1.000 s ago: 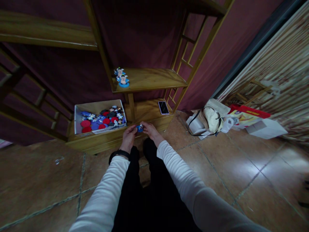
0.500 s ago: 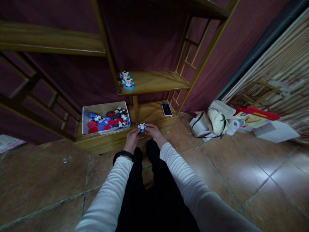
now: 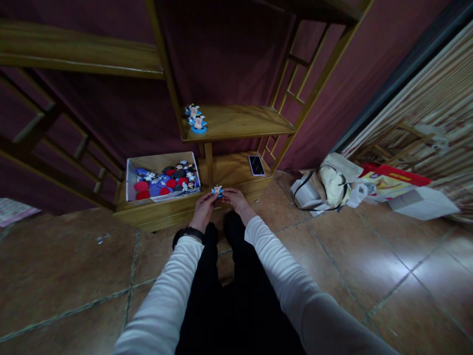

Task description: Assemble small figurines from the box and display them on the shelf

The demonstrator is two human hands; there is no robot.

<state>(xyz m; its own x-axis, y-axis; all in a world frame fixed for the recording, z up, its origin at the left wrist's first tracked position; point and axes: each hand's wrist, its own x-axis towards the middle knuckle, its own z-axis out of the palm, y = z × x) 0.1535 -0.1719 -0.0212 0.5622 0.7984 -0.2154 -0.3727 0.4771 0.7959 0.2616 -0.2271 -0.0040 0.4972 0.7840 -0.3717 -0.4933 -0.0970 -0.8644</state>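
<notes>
Between my two hands is a small blue-and-white pig figurine point(image 3: 217, 190), gripped from both sides in front of the low shelf. My left hand point(image 3: 203, 209) closes its fingers on the figurine's left side. From the right, my right hand point(image 3: 235, 198) pinches it with the fingertips. Two similar pig figurines stand one behind the other at the left end of the wooden shelf above; the front one point(image 3: 198, 124) has a round blue base. To the left, an open cardboard box point(image 3: 133, 165) holds several jumbled figurines in purple, red and black.
A phone point(image 3: 256, 165) lies on the lower shelf point(image 3: 231, 170), right of a wooden post. On the tiled floor at right are a cream bag point(image 3: 331, 185), a red-and-yellow package point(image 3: 397, 180) and a white box point(image 3: 424, 202). Wooden lattice point(image 3: 83, 148) flanks the cardboard box.
The figurine between my hands has tipped or turned slightly and sits a little higher. The camera view has shifted a little. Both hands keep their hold.
</notes>
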